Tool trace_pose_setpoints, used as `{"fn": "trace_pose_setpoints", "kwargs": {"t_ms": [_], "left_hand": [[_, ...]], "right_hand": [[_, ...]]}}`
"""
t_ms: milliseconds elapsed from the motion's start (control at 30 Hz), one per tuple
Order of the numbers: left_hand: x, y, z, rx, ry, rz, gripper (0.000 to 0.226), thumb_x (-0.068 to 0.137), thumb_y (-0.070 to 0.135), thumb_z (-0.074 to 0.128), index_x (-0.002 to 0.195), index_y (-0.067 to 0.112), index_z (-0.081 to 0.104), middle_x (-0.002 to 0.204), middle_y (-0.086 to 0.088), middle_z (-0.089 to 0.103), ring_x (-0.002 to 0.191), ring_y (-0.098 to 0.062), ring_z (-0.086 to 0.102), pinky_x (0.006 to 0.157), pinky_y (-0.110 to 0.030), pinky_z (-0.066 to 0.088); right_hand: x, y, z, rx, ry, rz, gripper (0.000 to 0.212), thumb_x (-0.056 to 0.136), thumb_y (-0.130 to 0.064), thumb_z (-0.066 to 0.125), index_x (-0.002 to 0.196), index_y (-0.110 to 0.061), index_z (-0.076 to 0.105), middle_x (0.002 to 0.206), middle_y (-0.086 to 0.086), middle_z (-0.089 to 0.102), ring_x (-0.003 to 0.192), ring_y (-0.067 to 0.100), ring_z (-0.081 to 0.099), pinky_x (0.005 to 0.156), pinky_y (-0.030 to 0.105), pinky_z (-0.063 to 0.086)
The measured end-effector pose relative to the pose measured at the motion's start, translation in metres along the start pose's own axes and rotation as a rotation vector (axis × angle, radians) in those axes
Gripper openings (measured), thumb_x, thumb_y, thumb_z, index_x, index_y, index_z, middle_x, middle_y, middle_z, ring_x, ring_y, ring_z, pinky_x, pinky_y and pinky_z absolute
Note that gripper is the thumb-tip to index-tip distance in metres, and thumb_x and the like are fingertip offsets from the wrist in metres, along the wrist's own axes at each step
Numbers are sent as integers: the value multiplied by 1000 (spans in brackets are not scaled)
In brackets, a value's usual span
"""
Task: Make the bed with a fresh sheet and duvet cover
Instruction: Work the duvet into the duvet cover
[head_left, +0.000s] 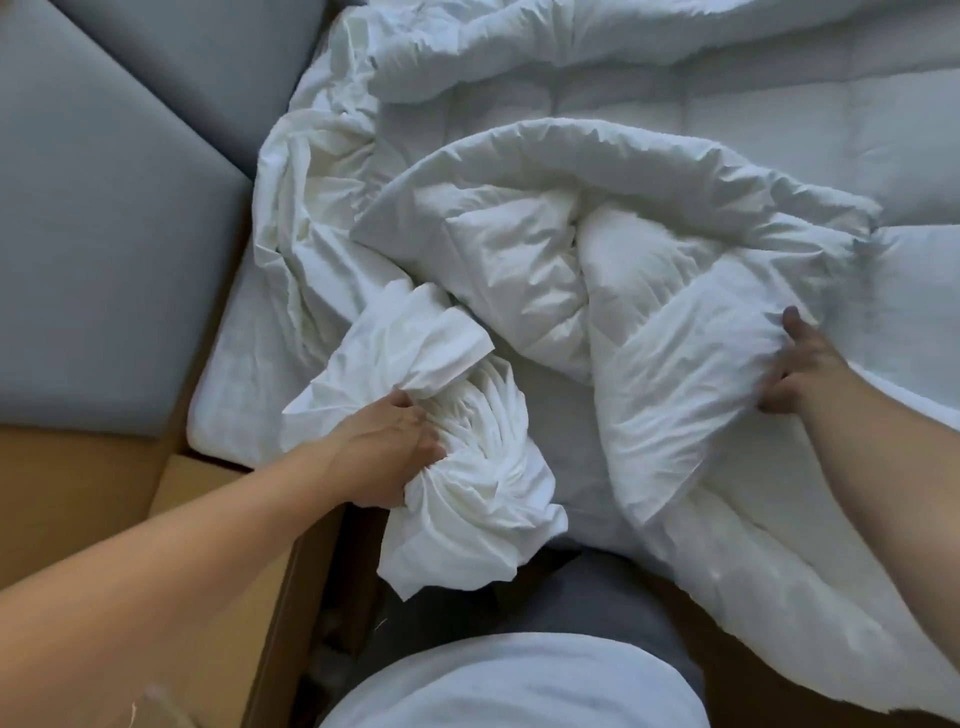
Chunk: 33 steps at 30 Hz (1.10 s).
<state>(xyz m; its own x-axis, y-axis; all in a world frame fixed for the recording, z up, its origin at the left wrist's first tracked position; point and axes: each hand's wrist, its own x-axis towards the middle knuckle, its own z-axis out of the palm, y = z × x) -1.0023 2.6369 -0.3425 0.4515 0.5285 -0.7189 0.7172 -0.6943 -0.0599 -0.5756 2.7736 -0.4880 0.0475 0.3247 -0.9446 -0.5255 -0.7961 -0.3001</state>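
Bunched cloth (467, 483), long axis near-far

No readable text.
I read no lettering or label on the white duvet (675, 171) or grey wall panels (104, 234).

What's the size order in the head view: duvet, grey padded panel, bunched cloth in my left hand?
1. duvet
2. grey padded panel, partly cut off by the frame
3. bunched cloth

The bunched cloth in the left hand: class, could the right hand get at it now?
Probably not freely: the right hand grips the duvet, whose heaped fold lies between it and the bunched cloth.
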Motion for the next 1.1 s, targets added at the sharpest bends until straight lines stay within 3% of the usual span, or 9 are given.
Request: {"fn": "trace_pose_setpoints", "kwargs": {"t_ms": [167, 333, 400, 633, 700, 800, 867, 967, 1100], "left_hand": [[-21, 4, 8, -30, -8, -24, 8, 73, 27, 60, 81, 29, 58, 79, 13, 42, 88, -14, 50, 100, -32, 31], [-46, -12, 21, -32, 62, -81, 12, 75, 33, 64, 86, 33, 62, 86, 15, 54, 92, -12, 53, 111, -33, 32], [-57, -20, 28, -19, 101, -99, 18, 69, 32, 69, 87, 34, 65, 86, 15, 57, 91, -12, 54, 110, -33, 34], [-69, -49, 71, -16, 36, -88, 24, 74, 27, 62, 97, 30, 66, 90, 9, 59, 93, -18, 52, 110, -35, 31], [-68, -61, 89, -26, 49, -74, 23, 73, 25, 62, 96, 28, 66, 91, 7, 60, 94, -20, 53, 112, -36, 28], [-66, -84, 116, -8, 79, -68, 25, 72, 22, 63, 97, 27, 67, 97, 4, 60, 98, -21, 54, 114, -38, 24], [-70, -98, 131, -1, 75, -44, 24, 73, 20, 64, 96, 26, 67, 99, 1, 60, 100, -24, 54, 117, -40, 21], [-78, -109, 154, 48, 135, -5, 24, 64, 12, 69, 86, 24, 67, 93, -2, 58, 96, -26, 55, 119, -45, 23], [-94, -127, 176, 83, 342, 61, 32, 58, 6, 46, 73, 27, 64, 82, 3, 58, 86, -20, 60, 112, -43, 37]], "right_hand": [[-40, -25, 62, -143, -267, -453, 9, 81, 1, 55, 81, -3, 64, 71, -2, 68, 61, 7, 68, 66, 23, 52], [-89, 51, 139, -1181, -217, -950, 48, 75, -8, 58, 119, -19, 73, 113, 14, 71, 101, 31, 67, 85, 32, 53], [-85, 98, 145, -1545, -147, -934, 53, 83, -10, 54, 130, -31, 66, 132, 13, 64, 119, 36, 60, 98, 40, 51], [-66, 167, 162, -2206, 65, -629, 45, 86, -38, 61, 126, -17, 62, 132, 14, 57, 122, 35, 55, 94, 43, 50], [-73, 185, 199, -1946, 32, -658, 45, 82, -52, 62, 104, -14, 68, 107, 12, 70, 102, 33, 67, 76, 36, 52], [-84, 227, 257, -1113, -216, -30, 81, 70, -79, 67, 98, -3, 65, 74, 8, 74, 62, 20, 72, 48, 24, 48], [-84, 253, 289, -523, -304, 239, 88, 68, -76, 75, 113, -1, 61, 93, 13, 77, 77, 23, 75, 52, 28, 52], [-69, 274, 326, 244, -327, 295, 64, 77, -50, 83, 121, -5, 68, 102, 14, 76, 92, 27, 73, 79, 37, 60], [-60, 283, 344, 600, -315, 246, 49, 84, -37, 78, 123, -10, 68, 111, 14, 74, 102, 32, 70, 88, 47, 56]]}}
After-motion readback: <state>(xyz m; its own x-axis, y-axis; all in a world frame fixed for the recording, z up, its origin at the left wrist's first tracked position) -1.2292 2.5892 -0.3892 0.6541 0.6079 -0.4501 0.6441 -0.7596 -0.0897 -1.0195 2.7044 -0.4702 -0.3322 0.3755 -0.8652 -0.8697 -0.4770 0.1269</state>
